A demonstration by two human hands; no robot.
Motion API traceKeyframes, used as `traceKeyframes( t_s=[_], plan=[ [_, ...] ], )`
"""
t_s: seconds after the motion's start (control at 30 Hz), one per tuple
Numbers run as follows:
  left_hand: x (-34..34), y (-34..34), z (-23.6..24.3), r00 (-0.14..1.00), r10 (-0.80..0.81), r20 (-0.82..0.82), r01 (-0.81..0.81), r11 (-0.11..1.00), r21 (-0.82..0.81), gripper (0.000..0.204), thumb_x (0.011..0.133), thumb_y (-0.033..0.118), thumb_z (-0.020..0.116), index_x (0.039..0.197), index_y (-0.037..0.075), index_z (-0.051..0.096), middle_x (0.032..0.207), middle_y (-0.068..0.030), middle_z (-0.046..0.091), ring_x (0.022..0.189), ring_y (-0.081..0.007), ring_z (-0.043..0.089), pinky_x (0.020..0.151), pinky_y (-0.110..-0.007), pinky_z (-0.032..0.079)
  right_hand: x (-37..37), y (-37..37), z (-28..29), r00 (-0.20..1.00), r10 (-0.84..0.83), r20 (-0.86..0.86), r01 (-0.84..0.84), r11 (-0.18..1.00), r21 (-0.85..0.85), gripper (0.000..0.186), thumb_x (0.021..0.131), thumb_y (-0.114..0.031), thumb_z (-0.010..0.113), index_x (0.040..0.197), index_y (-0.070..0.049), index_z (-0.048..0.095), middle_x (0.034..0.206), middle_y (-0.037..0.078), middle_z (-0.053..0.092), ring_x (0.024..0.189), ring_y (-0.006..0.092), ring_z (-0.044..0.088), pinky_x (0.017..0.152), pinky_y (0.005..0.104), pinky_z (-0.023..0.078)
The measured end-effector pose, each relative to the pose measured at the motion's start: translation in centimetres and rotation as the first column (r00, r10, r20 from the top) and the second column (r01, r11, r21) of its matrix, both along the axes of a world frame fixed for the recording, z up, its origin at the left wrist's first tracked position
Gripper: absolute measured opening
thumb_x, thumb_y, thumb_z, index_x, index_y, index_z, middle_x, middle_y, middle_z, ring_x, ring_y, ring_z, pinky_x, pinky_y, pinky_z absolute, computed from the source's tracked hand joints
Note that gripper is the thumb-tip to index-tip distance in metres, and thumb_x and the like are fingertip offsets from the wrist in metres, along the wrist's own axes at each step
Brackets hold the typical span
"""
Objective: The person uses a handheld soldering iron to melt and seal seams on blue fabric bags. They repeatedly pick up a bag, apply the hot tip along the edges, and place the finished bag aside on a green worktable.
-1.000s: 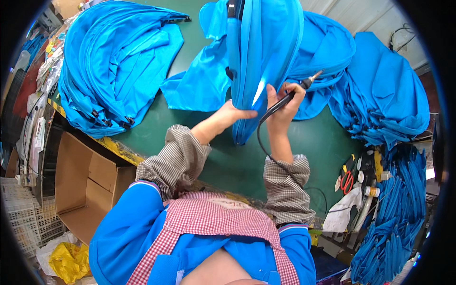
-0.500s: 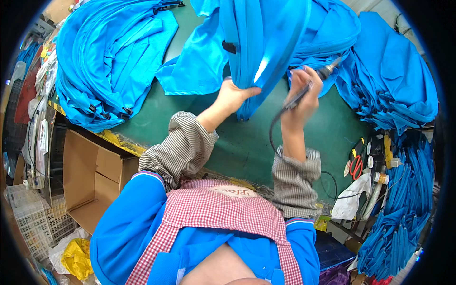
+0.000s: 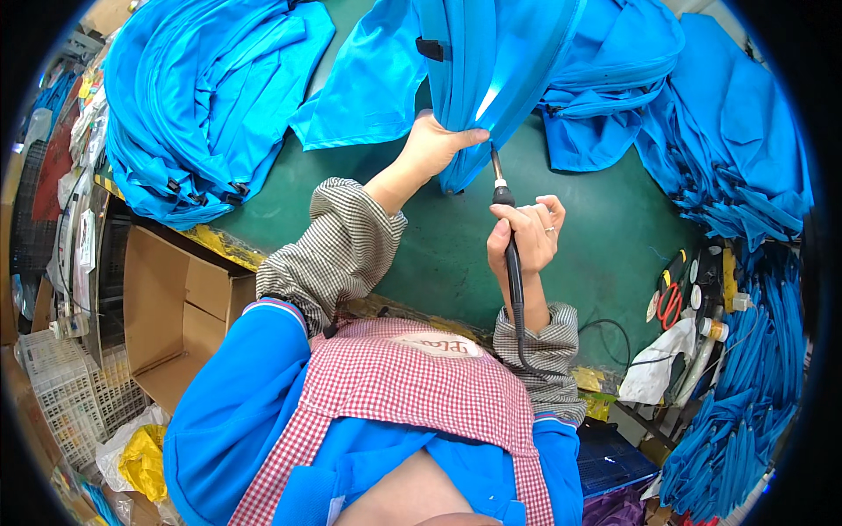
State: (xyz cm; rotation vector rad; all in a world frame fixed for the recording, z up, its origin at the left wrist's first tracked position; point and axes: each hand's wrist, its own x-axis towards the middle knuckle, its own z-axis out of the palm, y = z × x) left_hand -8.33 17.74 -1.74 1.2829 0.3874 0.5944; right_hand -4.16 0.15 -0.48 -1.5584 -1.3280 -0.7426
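My left hand [image 3: 437, 145] grips the lower part of a long, folded bright-blue fabric piece [image 3: 517, 39] with a seamed band and a small black fitting, its thumb across the band. My right hand [image 3: 526, 241] holds a black-handled tool like a soldering iron [image 3: 503, 198], a cord trailing from it. The tool points up, its metal tip at the fabric just right of my left thumb; whether it touches is unclear. The green table [image 3: 605, 228] lies beneath both hands.
Piles of blue fabric [image 3: 202, 96] lie left and right [image 3: 719, 123]. At right are red-handled scissors [image 3: 670, 301], small spools and a hanging bundle of blue strips [image 3: 737, 394]. An open cardboard box [image 3: 162, 298] and white plastic crate [image 3: 61, 394] stand at lower left.
My right hand has moved down and turned, swinging the tool's tip from up-right to beside my left thumb. My left hand and the held fabric appear higher in the picture.
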Motion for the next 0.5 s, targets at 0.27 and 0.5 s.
traceKeyframes(
  t_s=[0.27,0.5],
  plan=[
    [-0.6,0.0,1.2,0.991,-0.007,-0.132,0.01,1.0,0.02,0.036,0.073,0.013,0.081,0.101,-0.001,0.064,0.095,-0.0082,0.068,0.088,-0.0156,0.064,0.078,-0.03,0.052,-0.7,-0.8,2.9,0.998,0.027,-0.055,-0.024,0.998,0.066,0.01,0.084,-0.014,0.061,0.089,-0.006,0.065,0.067,0.003,0.056,0.058,0.0169,0.051,0.082,0.0392,0.045],
    [-0.9,-0.4,2.4,0.997,-0.015,0.077,0.025,0.992,-0.123,0.044,0.08,0.015,0.075,0.118,0.002,0.055,0.111,-0.0076,0.064,0.097,-0.0171,0.061,0.09,-0.032,0.047,0.4,4.5,-3.0,0.758,0.049,-0.651,0.031,0.993,0.11,0.073,0.08,-0.012,0.075,0.139,0.002,0.034,0.12,0.017,0.057,0.111,0.024,0.056,0.096,0.0339,0.043]
  ],
)
